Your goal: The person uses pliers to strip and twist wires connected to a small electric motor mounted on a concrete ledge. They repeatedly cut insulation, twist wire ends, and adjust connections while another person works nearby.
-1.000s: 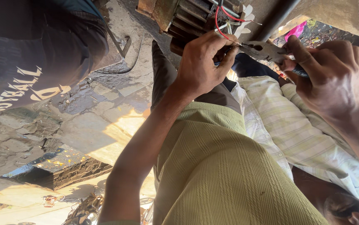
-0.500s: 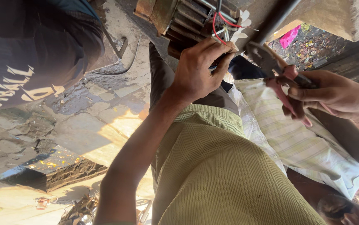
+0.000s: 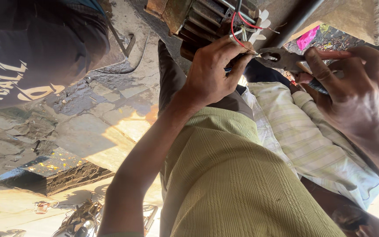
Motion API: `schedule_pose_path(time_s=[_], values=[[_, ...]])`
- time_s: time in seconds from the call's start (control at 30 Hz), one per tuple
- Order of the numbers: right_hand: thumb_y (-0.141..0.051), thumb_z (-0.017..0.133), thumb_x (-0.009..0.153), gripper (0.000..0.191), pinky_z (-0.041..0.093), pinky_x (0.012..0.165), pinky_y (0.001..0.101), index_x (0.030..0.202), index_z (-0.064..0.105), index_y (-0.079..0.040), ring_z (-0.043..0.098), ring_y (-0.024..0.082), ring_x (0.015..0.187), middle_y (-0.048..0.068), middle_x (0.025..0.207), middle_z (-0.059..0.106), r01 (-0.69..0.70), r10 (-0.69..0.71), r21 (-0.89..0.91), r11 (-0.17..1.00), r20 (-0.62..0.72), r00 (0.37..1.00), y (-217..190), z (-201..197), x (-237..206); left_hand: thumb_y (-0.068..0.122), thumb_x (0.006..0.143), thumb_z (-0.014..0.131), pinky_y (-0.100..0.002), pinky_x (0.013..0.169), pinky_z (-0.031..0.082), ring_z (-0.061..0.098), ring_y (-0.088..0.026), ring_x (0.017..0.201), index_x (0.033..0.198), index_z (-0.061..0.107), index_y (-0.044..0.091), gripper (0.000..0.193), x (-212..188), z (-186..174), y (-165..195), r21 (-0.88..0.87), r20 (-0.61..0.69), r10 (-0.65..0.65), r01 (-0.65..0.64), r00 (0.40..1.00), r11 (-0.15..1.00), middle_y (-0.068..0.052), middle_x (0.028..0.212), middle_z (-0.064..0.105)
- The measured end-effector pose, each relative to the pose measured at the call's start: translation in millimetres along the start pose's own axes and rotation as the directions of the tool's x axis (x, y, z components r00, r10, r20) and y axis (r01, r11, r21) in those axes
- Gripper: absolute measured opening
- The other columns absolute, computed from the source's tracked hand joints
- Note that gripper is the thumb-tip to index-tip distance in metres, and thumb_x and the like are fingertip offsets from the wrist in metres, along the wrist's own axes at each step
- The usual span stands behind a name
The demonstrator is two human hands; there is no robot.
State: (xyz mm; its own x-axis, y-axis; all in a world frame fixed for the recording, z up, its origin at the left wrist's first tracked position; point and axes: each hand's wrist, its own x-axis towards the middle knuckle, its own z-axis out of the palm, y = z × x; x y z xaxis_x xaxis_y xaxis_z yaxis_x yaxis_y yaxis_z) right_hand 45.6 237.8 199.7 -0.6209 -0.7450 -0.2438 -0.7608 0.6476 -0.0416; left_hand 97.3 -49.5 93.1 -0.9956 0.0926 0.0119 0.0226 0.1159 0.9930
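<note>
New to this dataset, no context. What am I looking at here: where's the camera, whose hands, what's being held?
There is no robot here. One camera sits on a person's head, so the two bare arms coming in from the bottom and right edges are that person's own. The view looks tilted or upside down, so the ground appears at the left.

The left hand pinches thin wires at a finned metal motor, next to loose red wires. The right hand grips pliers whose jaws point at the same wires.

Between the arms is a ribbed green shirt, and beside it a pale striped shirt, apparently on a second person. A dark printed shirt is at top left. The ground is cracked wet concrete.
</note>
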Motion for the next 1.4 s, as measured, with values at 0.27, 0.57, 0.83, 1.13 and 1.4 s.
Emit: schedule_pose_path(time_s=[0.27,0.57,0.83,1.13,1.4], values=[[-0.037,0.089,0.092,0.052,0.041,0.095,0.0355,0.139,0.075,-0.017,0.058,0.021,0.108,0.0,0.097,0.075,0.012,-0.01,0.078,0.997,-0.024,1.0,-3,-1,12,0.004,0.098,0.074,-0.032,0.085,0.065,0.077,-0.022,0.099,0.112,0.067,0.001,0.015,-1,2,-3,-0.006,0.011,-0.009,0.009,1.0,1.0,-0.012,0.108,0.073],[-0.027,0.085,0.094,0.045,0.045,0.09,0.0361,0.137,0.077,-0.017,0.059,0.022,0.099,-0.001,0.091,0.072,0.039,-0.04,0.028,0.999,0.023,0.999,-3,-8,7,0.004,0.096,0.076,-0.032,0.078,0.064,0.078,-0.021,0.09,0.105,0.069,0.0,0.012,0,2,-4,0.004,0.02,-0.039,0.039,0.999,0.999,-0.011,0.099,0.075],[-0.024,0.069,0.093,0.045,0.056,0.05,0.0329,0.137,0.064,-0.016,0.059,0.015,0.049,0.007,0.078,0.071,-0.769,-0.055,0.465,0.438,0.868,0.494,27,25,-19,0.002,0.095,0.076,-0.033,0.076,0.064,0.077,-0.022,0.087,0.106,0.07,0.0,0.013,-5,3,-5,0.089,0.029,0.008,-0.011,1.0,0.996,-0.012,0.1,0.074],[-0.013,0.061,0.106,0.015,0.051,0.048,0.0328,0.117,0.061,-0.002,0.059,0.014,0.054,0.006,0.075,0.063,-0.839,0.51,0.459,0.291,0.668,0.542,22,68,15,0.006,0.098,0.075,-0.032,0.076,0.065,0.077,-0.02,0.087,0.109,0.069,0.002,0.013,-7,7,1,0.155,-0.024,0.009,-0.005,1.0,0.988,-0.01,0.1,0.074],[-0.004,0.067,0.1,0.058,0.056,0.077,0.0422,0.154,0.048,0.004,0.072,0.028,0.084,0.014,0.092,0.07,-0.543,0.665,0.514,0.664,-0.075,0.743,-36,150,57,0.01,0.094,0.078,-0.036,0.068,0.059,0.074,-0.025,0.079,0.101,0.07,0.003,0.012,-5,-2,20,0.28,-0.147,-0.034,0.074,0.989,0.957,-0.01,0.091,0.073]])
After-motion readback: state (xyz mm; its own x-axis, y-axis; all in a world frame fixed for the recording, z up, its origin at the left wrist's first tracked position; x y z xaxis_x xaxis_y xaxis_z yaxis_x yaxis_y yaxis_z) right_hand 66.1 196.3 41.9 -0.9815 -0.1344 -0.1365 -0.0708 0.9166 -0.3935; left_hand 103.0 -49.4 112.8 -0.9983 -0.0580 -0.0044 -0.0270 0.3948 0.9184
